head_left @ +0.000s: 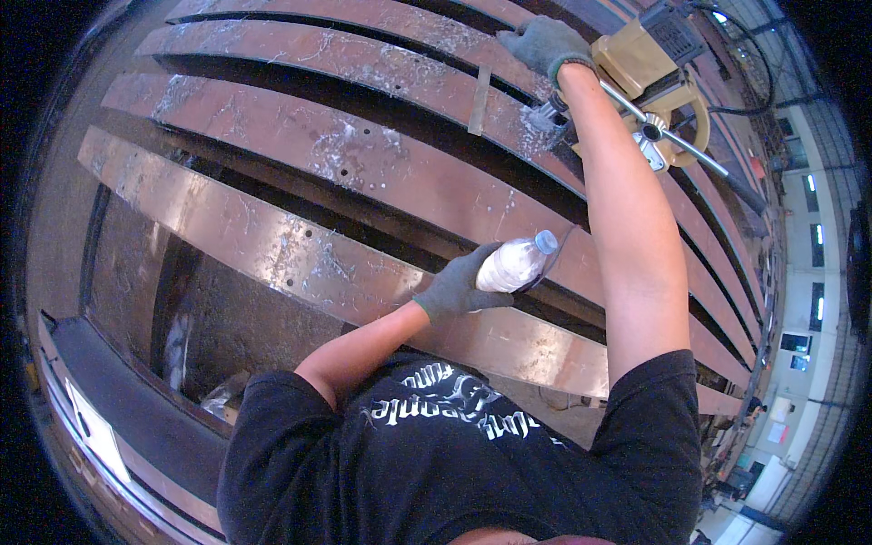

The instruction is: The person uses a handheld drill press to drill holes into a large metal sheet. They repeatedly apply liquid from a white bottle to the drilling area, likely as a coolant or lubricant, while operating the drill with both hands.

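Note:
My left hand [460, 283], in a grey glove, is closed around a clear plastic bottle [510, 266] with a blue cap [545, 242] and whitish contents. The bottle tilts with its cap toward the upper right, above the nearer steel beams. My right hand [548, 45], also gloved, reaches far forward over a beam, beside a beige drilling machine [645, 59]. Its thumb side points left, apart from the rest; the other fingers are partly hidden, and nothing shows in them. Below that wrist, the drill's cutter [550, 114] meets a beam amid whitish wet shavings.
Long reddish-brown steel beams [436, 186] lie side by side with dark gaps between them. Several have drilled holes and scattered shavings. A flat metal strip [480, 102] lies across one. The drill's crossed handle [652, 133] sticks out right, and a black cable [767, 82] hangs behind it.

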Tool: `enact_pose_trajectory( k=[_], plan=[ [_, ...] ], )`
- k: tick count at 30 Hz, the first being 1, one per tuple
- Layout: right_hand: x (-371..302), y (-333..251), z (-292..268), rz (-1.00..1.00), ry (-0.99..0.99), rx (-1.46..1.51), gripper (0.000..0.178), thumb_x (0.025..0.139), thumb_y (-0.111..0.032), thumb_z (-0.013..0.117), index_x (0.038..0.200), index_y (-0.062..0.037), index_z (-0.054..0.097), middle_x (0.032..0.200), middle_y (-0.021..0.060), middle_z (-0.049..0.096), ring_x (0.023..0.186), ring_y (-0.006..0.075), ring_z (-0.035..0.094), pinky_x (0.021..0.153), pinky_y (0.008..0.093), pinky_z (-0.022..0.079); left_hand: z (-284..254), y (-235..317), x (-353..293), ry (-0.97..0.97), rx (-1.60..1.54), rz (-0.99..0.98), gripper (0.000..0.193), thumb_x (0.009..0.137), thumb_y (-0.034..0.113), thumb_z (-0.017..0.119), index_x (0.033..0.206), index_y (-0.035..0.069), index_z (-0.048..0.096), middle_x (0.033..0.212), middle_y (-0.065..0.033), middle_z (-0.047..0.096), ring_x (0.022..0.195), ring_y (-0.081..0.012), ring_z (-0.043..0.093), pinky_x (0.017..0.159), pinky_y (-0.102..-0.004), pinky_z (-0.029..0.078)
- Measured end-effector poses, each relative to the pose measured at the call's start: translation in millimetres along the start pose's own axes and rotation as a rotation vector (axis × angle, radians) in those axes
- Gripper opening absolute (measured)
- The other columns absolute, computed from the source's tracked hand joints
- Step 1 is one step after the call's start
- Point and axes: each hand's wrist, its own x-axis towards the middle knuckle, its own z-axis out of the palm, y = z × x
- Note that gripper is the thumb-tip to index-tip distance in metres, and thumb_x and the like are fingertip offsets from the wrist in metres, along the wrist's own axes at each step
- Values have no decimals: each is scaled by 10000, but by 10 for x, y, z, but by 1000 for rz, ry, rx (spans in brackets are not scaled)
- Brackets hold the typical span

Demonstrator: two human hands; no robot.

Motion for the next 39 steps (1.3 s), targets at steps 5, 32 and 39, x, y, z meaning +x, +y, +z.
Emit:
enact_pose_trajectory(
  k=[5, 32, 39],
  plan=[
    [3, -22, 25, -27, 7, 6, 546, 925, -614, 593, 1197, -175, 771, 1179, 210, 738, 1092, 418, 706, 962, 494, 540, -4, -39, 0, -15, -19, 12, 920, 739, 448, 897, 1466, 61, 486, 1309, -245, 669, 1218, -423, 648, 1011, -475, 520],
    [67, 20, 116, -54, -2, -43, 580, 928, -611, 578, 1260, -159, 724, 1184, 250, 715, 1102, 448, 682, 962, 505, 527, 143, -32, 319, -4, -589, -570, 717, 867, 561, 773, 1284, -12, 662, 1122, -147, 731, 962, -226, 712, 850, -368, 567],
    [72, 4, 150, -46, -22, -46, 572, 926, -601, 575, 1164, -120, 772, 1167, 245, 725, 1096, 436, 693, 947, 486, 537, 161, -142, 316, 24, -624, -580, 740, 873, 565, 765, 1317, -14, 640, 1167, -145, 721, 987, -220, 705, 852, -367, 566]
  ],
)
